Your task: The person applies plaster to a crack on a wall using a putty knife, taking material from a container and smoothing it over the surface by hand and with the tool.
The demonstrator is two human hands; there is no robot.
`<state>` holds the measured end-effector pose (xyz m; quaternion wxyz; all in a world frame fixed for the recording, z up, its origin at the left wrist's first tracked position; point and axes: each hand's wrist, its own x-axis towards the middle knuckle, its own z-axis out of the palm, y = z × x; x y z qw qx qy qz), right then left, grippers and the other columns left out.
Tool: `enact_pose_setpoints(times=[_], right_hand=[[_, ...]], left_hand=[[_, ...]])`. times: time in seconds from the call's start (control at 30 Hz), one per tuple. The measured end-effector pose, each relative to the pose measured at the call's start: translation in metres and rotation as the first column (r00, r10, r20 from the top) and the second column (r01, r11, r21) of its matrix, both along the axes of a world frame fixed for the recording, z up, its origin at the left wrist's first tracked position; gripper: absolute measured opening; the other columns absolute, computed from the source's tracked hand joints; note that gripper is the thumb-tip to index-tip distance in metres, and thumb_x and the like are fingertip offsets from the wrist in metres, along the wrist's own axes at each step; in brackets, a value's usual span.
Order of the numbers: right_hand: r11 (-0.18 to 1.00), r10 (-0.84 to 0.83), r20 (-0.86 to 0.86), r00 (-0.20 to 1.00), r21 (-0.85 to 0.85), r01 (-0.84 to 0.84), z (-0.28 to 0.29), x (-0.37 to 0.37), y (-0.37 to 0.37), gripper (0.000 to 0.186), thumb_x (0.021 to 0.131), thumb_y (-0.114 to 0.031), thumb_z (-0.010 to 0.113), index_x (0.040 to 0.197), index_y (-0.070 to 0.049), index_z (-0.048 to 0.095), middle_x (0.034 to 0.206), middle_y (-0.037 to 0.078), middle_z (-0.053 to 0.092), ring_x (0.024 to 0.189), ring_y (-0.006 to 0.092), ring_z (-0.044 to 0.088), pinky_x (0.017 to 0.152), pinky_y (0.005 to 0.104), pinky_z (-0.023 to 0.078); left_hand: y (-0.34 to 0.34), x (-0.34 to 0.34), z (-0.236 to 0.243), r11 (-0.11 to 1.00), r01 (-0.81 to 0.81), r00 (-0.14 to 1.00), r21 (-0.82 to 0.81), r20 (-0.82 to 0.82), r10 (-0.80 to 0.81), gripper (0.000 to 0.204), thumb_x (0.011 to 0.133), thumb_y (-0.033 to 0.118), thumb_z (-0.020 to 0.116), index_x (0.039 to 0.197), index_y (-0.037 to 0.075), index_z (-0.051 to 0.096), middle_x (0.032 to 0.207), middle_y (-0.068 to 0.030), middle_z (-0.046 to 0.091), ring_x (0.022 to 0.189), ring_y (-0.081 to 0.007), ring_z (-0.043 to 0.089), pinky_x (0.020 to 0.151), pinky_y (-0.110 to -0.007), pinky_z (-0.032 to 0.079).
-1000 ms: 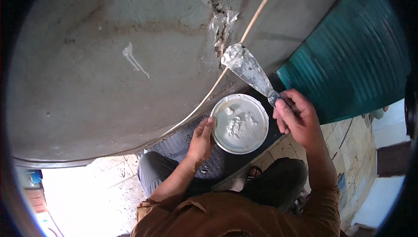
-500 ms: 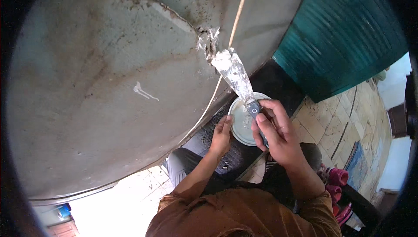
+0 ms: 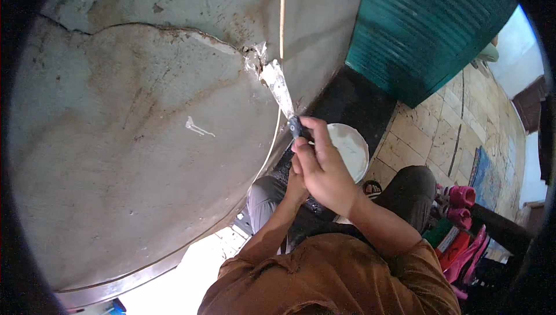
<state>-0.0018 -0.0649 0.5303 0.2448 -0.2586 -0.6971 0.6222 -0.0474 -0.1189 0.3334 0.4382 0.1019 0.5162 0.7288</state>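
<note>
My right hand (image 3: 321,167) is closed around the dark handle of a putty knife (image 3: 282,95). White paste coats its blade, whose tip is at or very near the ragged, white-smeared hole (image 3: 255,60) in the grey wall (image 3: 145,170). Partly behind my right hand is my left hand (image 3: 296,187), its fingers mostly hidden. It is close to the left side of a round white tub (image 3: 352,150) that holds pale paste. The right forearm and hand cover part of the tub.
A crack (image 3: 145,24) runs left from the hole. A thin pale cane or cord (image 3: 282,14) hangs down the wall beside the blade. To the right are a green ribbed panel (image 3: 423,31) and a tiled floor (image 3: 411,141). Pink shoes (image 3: 461,196) lie at lower right.
My right hand has moved left, away from over the tub, bringing the putty knife toward the wall hole. The blade has turned more edge-on. My left hand is now partly covered. The view has shifted.
</note>
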Motion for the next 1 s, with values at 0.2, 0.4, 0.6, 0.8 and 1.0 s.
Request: enact_pose_setpoints(times=[0.2,0.4,0.6,0.8,1.0], right_hand=[[0.999,-0.046,0.007,0.999,0.023,0.046,-0.007,-0.038,-0.042,0.049,0.107,-0.017,0.045,0.15,-0.009,0.024,0.092,0.006,0.051,0.061,0.0091,0.051,0.048,0.0257,0.044],[0.976,-0.14,-0.123,0.983,0.147,0.158,0.01,-0.086,-0.073,0.068,0.102,-0.017,0.051,0.146,0.018,0.013,0.106,0.033,0.046,0.088,0.0461,0.057,0.077,0.0496,0.048],[0.95,-0.232,-0.098,0.968,0.193,0.247,0.015,-0.115,-0.086,0.074,0.101,-0.02,0.057,0.146,0.019,0.013,0.103,0.03,0.047,0.085,0.0378,0.053,0.077,0.0448,0.045],[0.915,-0.238,-0.129,0.963,0.301,0.267,0.008,-0.111,-0.084,0.074,0.1,-0.021,0.058,0.148,0.016,0.015,0.105,0.029,0.048,0.087,0.0364,0.053,0.079,0.0448,0.046],[0.928,-0.155,-0.19,0.969,0.309,0.209,0.002,-0.092,-0.084,0.075,0.099,-0.017,0.056,0.15,0.013,0.011,0.105,0.034,0.046,0.088,0.0464,0.053,0.078,0.0507,0.047]], left_hand=[[-0.004,-0.012,-0.03,0.997,0.046,0.998,-0.062,-0.048,-0.049,0.031,0.105,0.023,0.052,0.126,0.001,0.058,0.114,-0.0087,0.066,0.105,-0.0177,0.062,0.092,-0.032,0.05],[-0.023,-0.01,-0.021,0.996,0.072,0.974,0.051,0.212,-0.081,0.033,0.104,0.023,0.055,0.124,-0.002,0.06,0.118,-0.0106,0.068,0.106,-0.0182,0.065,0.096,-0.033,0.051],[-0.037,-0.008,0.0,0.99,0.136,0.96,-0.03,0.251,-0.124,0.033,0.104,0.026,0.056,0.123,0.0,0.061,0.115,-0.0077,0.069,0.102,-0.016,0.065,0.093,-0.031,0.051],[-0.029,-0.005,-0.008,0.976,0.218,0.94,-0.019,0.272,-0.205,0.032,0.103,0.028,0.056,0.122,0.002,0.061,0.109,-0.0054,0.07,0.098,-0.0123,0.065,0.087,-0.028,0.053],[-0.03,-0.009,-0.019,0.949,0.312,0.94,-0.035,0.159,-0.303,0.031,0.104,0.03,0.056,0.121,0.004,0.061,0.11,-0.0054,0.069,0.098,-0.0124,0.065,0.087,-0.029,0.052]])
